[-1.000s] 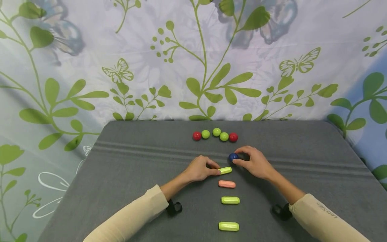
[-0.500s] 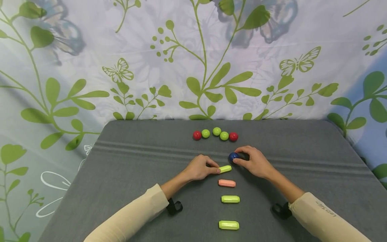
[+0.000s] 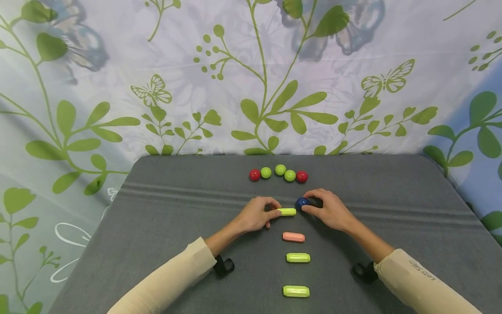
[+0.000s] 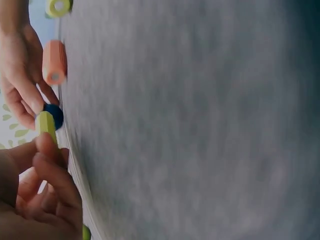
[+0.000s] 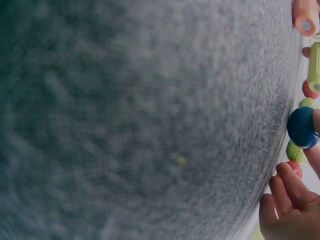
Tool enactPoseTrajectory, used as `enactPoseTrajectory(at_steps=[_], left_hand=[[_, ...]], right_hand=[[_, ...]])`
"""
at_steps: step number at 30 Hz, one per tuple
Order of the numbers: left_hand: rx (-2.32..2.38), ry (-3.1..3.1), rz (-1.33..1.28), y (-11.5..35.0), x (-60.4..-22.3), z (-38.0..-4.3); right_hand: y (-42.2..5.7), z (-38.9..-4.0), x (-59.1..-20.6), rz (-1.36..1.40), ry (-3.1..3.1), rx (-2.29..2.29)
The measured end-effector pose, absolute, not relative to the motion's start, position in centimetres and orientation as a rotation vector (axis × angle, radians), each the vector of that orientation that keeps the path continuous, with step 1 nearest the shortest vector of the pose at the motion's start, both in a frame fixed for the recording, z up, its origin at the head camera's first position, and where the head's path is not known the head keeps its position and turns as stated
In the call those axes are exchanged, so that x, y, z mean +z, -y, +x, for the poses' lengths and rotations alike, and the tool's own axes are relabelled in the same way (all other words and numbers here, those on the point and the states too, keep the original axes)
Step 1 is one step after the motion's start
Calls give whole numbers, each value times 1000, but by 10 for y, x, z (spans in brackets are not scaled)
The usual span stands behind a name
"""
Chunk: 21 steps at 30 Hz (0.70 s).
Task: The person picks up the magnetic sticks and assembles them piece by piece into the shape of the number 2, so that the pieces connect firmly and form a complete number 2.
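My left hand (image 3: 256,214) pinches one end of a yellow-green faceted rod (image 3: 288,212) between thumb and fingers. The rod's free end points right, close to a dark blue ball (image 3: 301,203). Thumb and fingertips of my right hand (image 3: 330,211) grip that ball from the right. In the left wrist view the rod (image 4: 45,121) overlaps the ball (image 4: 58,117). From the right wrist, the ball (image 5: 301,127) looks glossy and the rod (image 5: 314,67) shows a round metal disc in its end. Nearer me lies a salmon-coloured rod (image 3: 293,237).
Two more yellow-green rods, one (image 3: 298,257) behind the other (image 3: 296,291), lie towards me on the grey cloth-covered table (image 3: 176,261). Beyond the hands sit red balls (image 3: 255,175) and light green balls (image 3: 280,170) in a loose row. A leaf-patterned curtain (image 3: 219,96) hangs behind.
My left hand has raised the yellow-green rod and shifted it away from me and slightly left; the rod, tilted before, now lies level. My right hand stays still on the blue ball.
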<state>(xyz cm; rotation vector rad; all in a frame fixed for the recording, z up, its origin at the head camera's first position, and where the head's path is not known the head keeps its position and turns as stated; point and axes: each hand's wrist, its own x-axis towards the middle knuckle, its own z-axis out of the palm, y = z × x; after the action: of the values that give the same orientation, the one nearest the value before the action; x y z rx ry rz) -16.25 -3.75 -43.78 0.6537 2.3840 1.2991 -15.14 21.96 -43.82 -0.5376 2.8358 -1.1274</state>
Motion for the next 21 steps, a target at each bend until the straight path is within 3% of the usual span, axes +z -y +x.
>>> enactPoseTrajectory(at_steps=[21], left_hand=[[1359, -2416, 552, 29, -439, -182]], right_hand=[[-219, -151, -437, -571, -2838, -1082]])
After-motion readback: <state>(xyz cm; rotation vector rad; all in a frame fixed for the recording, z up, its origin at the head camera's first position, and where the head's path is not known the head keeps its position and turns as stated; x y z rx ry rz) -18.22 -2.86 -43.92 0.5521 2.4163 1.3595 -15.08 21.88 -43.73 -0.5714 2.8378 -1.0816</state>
